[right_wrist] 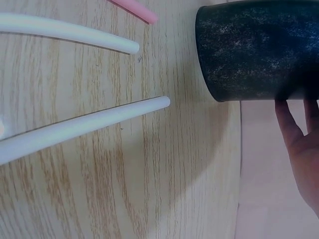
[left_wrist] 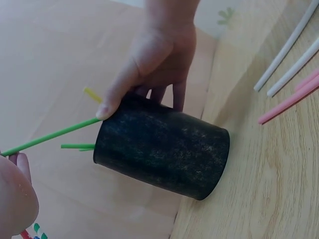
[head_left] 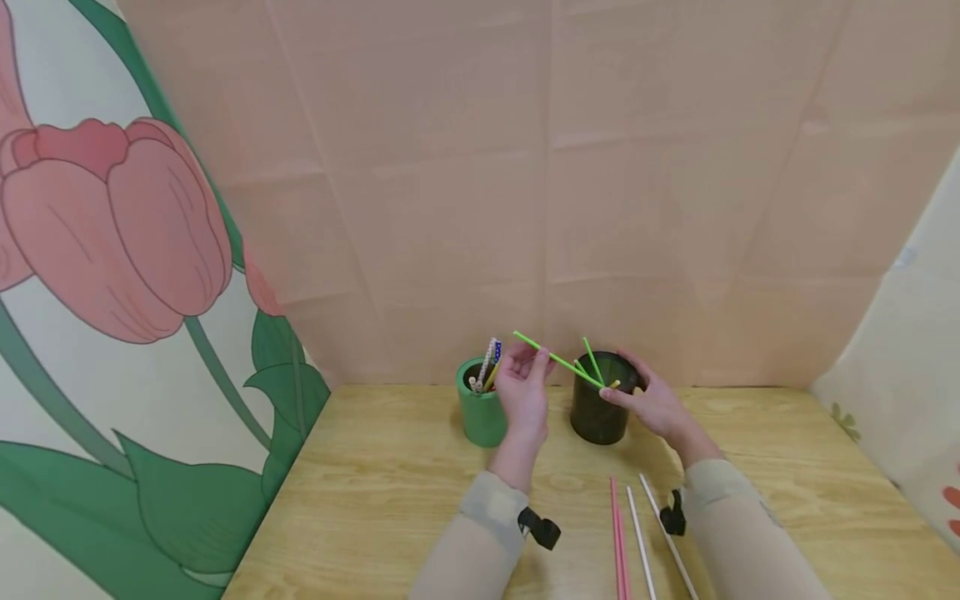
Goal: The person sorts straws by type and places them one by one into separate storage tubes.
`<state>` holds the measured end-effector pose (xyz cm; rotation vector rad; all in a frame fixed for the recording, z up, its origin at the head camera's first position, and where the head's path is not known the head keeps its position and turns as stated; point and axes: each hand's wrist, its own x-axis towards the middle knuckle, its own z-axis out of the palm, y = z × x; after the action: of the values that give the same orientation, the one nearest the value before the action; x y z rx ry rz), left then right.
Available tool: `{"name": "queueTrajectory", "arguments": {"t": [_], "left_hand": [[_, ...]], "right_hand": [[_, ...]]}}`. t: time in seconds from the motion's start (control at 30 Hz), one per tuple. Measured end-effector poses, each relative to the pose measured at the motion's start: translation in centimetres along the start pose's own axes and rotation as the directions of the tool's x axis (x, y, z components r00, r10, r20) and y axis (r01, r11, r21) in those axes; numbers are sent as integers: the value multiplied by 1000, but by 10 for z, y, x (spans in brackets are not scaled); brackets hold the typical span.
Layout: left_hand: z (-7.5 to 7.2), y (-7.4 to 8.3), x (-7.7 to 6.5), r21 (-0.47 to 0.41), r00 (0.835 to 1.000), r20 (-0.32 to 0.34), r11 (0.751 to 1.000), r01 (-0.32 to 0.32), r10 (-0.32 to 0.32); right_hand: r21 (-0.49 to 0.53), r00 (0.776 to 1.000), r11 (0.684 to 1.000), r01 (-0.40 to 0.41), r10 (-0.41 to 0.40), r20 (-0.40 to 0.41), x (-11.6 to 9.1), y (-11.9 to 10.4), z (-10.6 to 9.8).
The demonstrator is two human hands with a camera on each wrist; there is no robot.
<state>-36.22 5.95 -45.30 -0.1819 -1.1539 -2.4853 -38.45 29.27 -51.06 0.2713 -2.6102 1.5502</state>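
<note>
My left hand (head_left: 522,390) pinches a bright green straw (head_left: 564,364) between thumb and fingertips. This straw slants down to the right, its lower end right at the rim of a black cup (head_left: 595,414). My right hand (head_left: 657,407) holds that cup around its far right side, the thumb lying at the rim beside the straw's end. Inside the black cup stand another green straw (head_left: 592,360) and a yellow straw (left_wrist: 92,94), the latter poking out near the right thumb in the left wrist view. The cup's inside is mostly hidden.
To the left of the black cup, a green cup (head_left: 480,421) holds several patterned straws, partly behind my left hand. Two white straws (head_left: 641,542) and pink straws (head_left: 618,542) lie on the wooden table nearer me. A pinkish sheet (head_left: 465,208) hangs behind the table.
</note>
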Motion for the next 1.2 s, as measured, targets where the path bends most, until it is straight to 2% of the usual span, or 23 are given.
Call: {"name": "queueTrajectory", "arguments": {"t": [0.23, 0.43, 0.57, 0.63, 0.73, 0.8, 1.0, 1.2], "left_hand": [[2, -3, -1, 2, 1000, 16, 1000, -2, 2], [7, -7, -1, 56, 998, 25, 997, -58, 57], [10, -8, -3, 127, 995, 35, 987, -100, 97], [11, -8, -4, 188, 995, 38, 977, -99, 93], [10, -9, -5, 277, 998, 41, 959, -62, 53], [10, -13, -4, 300, 999, 30, 953, -36, 28], [6, -23, 3, 260, 999, -29, 965, -21, 29], [6, -28, 11, 209, 999, -22, 978, -25, 30]], "right_hand": [[13, 1000, 1000, -8, 8, 7, -1, -1, 0], [16, 1000, 1000, -16, 16, 9, -1, -2, 1], [18, 1000, 1000, -13, 13, 7, 0, -3, 1], [21, 1000, 1000, -10, 10, 10, 0, -3, 1], [32, 1000, 999, -11, 10, 10, 2, -1, 1], [34, 1000, 999, -4, 4, 15, 5, 2, 0], [27, 1000, 1000, -5, 5, 22, 13, 5, -1], [53, 999, 999, 10, -12, 34, 23, 10, -1]]}}
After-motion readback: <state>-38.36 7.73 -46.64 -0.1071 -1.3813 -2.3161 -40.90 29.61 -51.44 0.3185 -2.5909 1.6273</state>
